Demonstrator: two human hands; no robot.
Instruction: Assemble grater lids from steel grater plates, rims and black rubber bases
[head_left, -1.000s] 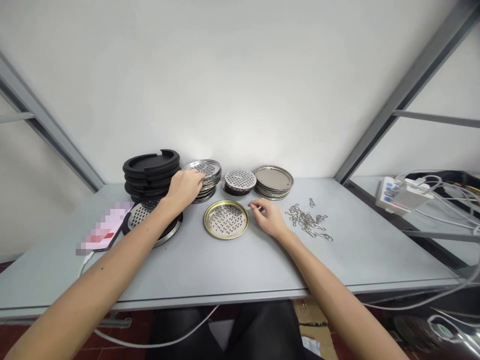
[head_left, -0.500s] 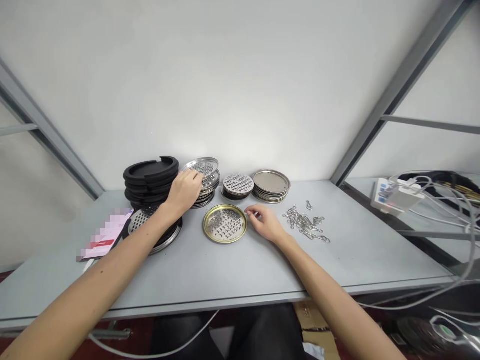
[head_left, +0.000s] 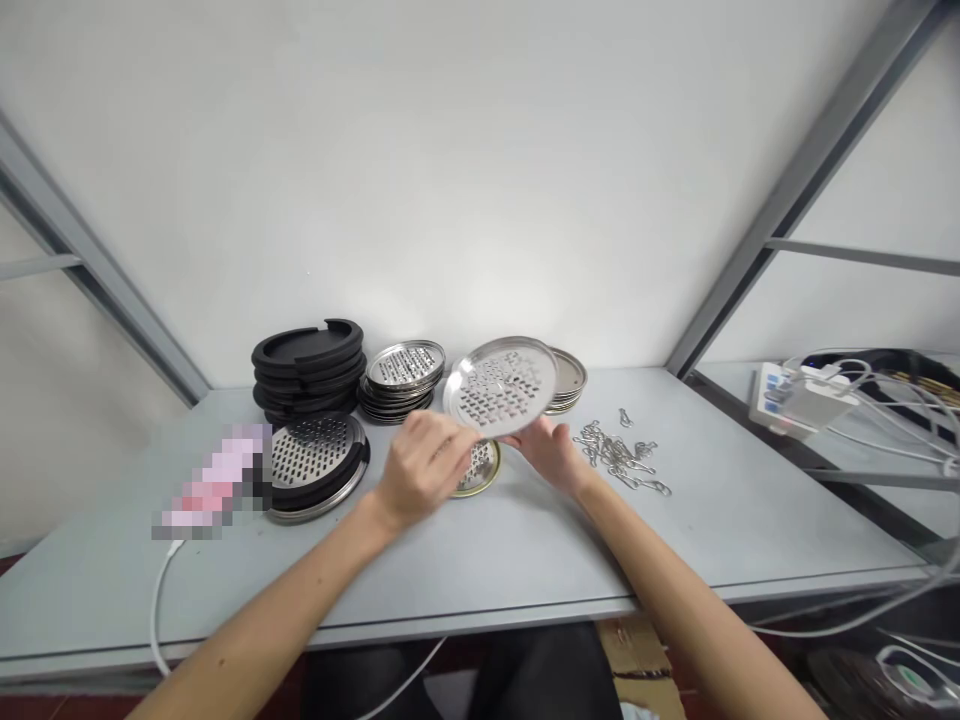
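A round metal grater plate (head_left: 499,385) is raised and tilted above the table. My left hand (head_left: 427,465) is closed on its lower left edge. Under its lower right rim, my right hand (head_left: 551,455) reaches in with fingers stretched left and thumb apart. The fingertips are at the rim, partly hidden, and whether they bear on it I cannot tell. Below, a gold-rimmed grater plate (head_left: 491,465) lies on the table, mostly covered by my left hand and the raised plate.
Black rings (head_left: 307,375) are stacked at the back left, beside a stack of grater plates (head_left: 405,370). In front lies a grater plate with a black ring (head_left: 319,460). Plain discs (head_left: 570,375) stand back right. Metal clips (head_left: 619,455) lie scattered on the grey table (head_left: 735,470).
My left hand has lifted the top grater plate off the back stack and carried it right and toward me. My right hand has shifted slightly right, its fingers now at the raised plate's rim.
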